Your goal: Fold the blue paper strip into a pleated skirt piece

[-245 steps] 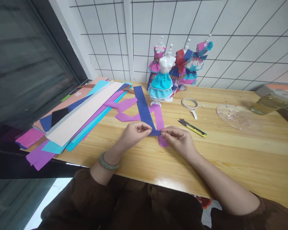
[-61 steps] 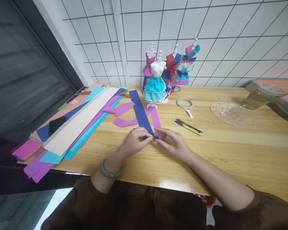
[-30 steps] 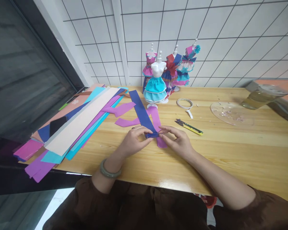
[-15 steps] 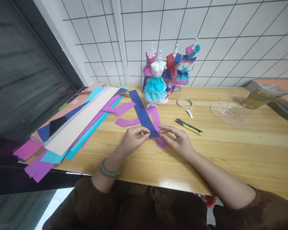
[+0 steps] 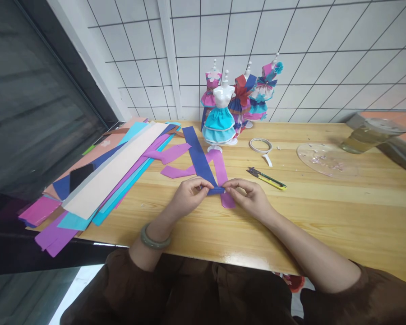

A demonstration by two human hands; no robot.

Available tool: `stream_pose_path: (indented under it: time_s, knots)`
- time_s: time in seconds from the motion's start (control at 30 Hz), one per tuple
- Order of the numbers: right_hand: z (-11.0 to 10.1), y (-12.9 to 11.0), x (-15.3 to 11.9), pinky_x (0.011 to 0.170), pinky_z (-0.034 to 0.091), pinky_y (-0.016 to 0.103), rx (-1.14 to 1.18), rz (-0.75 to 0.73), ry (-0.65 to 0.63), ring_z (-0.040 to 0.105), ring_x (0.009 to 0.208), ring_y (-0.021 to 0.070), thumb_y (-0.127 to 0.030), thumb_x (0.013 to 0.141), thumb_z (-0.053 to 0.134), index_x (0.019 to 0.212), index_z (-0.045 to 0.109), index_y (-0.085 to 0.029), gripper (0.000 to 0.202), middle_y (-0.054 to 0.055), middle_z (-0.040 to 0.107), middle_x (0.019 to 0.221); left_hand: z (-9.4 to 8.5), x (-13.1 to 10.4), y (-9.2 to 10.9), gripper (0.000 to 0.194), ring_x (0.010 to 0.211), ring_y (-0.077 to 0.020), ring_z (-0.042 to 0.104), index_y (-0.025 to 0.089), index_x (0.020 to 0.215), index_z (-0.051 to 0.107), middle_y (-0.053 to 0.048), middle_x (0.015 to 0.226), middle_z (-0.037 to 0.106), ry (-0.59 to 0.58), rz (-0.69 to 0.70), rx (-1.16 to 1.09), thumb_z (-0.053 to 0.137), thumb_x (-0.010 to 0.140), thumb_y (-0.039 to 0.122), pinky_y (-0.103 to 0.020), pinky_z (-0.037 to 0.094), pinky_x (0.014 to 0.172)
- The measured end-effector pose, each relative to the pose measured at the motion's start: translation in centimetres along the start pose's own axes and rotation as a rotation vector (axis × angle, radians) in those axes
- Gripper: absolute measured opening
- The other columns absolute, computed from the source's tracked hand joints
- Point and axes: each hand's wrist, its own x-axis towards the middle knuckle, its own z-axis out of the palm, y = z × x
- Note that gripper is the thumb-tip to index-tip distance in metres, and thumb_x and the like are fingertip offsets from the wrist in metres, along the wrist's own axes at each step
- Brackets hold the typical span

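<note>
Blue strip (image 5: pixel 198 153), qty 1: on table (image 5: pixel 325 216), near end folded crosswise over purple strip (image 5: pixel 220 166). Person's L hand (image 5: pixel 190 197) & R hand (image 5: pixel 252 198): narrow thumb-finger pinch, one each end of fold. Step, appar.: folding strip. Next move prob. needs level grip, fold edges aligned.

My kit: dark brown top (image 5: pixel 192 295) at 6 o'clock, with lengthwise creases down the front, too dark to tell if one's a seam. Sleeves are the same brown, loose and rumpled: left sleeve (image 5: pixel 110 282) at 7 o'clock, right sleeve (image 5: pixel 375 286) at 4. Smooth, thick, grey-green bangle (image 5: pixel 154 244) rings my left wrist, also 7 o'clock. Left hand (image 5: pixel 189 196) and right hand (image 5: pixel 252 198) are bare; right forearm shows more than left.
</note>
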Motion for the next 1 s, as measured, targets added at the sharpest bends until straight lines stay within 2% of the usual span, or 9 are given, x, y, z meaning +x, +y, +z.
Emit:
stream_pose_path:
  time_s: [0.17, 0.33, 0.47, 0.67, 1.0]
  knots:
    - [0.0, 0.1, 0.0, 0.073, 0.049, 0.031, -0.011, 0.017, -0.019, 0.061, 0.077, 0.0170, -0.028, 0.079, 0.053, 0.087, 0.065, -0.019, 0.017, 0.005, 0.066, 0.084, 0.0, 0.0, -0.1, 0.017, 0.080, -0.0147, 0.055, 0.016, 0.081, 0.062, -0.005, 0.082, 0.060, -0.015, 0.000, -0.024, 0.046, 0.077, 0.016, -0.027, 0.044, 0.072]
    - [-0.2, 0.0, 0.2, 0.075, 0.048, 0.031, 0.061, 0.014, -0.060, 0.060, 0.083, 0.0176, -0.029, 0.080, 0.052, 0.085, 0.065, -0.019, 0.018, 0.007, 0.065, 0.087, -0.1, 0.1, -0.2, 0.018, 0.073, -0.0127, 0.053, 0.014, 0.082, 0.062, -0.005, 0.078, 0.059, -0.048, -0.030, -0.082, 0.045, 0.078, 0.017, -0.026, 0.043, 0.067]
    - [-0.3, -0.2, 0.2, 0.078, 0.046, 0.032, 0.090, 0.041, -0.092, 0.058, 0.086, 0.0177, -0.030, 0.081, 0.050, 0.091, 0.064, -0.019, 0.021, 0.007, 0.063, 0.091, -0.1, 0.1, -0.4, 0.018, 0.070, -0.0119, 0.054, 0.014, 0.084, 0.063, -0.004, 0.076, 0.058, -0.052, -0.051, -0.106, 0.046, 0.077, 0.018, -0.024, 0.043, 0.065]
    - [0.2, 0.3, 0.0, 0.074, 0.047, 0.032, 0.013, 0.030, -0.026, 0.057, 0.078, 0.0171, -0.028, 0.075, 0.059, 0.092, 0.063, -0.018, 0.020, 0.005, 0.062, 0.084, 0.3, 0.1, -0.8, 0.016, 0.065, -0.0108, 0.052, 0.016, 0.085, 0.064, -0.003, 0.074, 0.059, 0.009, -0.074, -0.042, 0.058, 0.072, 0.022, -0.024, 0.043, 0.062]
    - [0.2, 0.6, 0.1, 0.070, 0.047, 0.030, -0.096, -0.046, -0.011, 0.058, 0.075, 0.0164, -0.022, 0.077, 0.056, 0.091, 0.064, -0.019, 0.017, 0.005, 0.062, 0.080, 0.4, 0.2, -1.4, 0.020, 0.063, -0.0108, 0.051, 0.015, 0.084, 0.065, -0.003, 0.072, 0.060, 0.016, -0.108, -0.084, 0.061, 0.069, 0.028, -0.023, 0.042, 0.058]
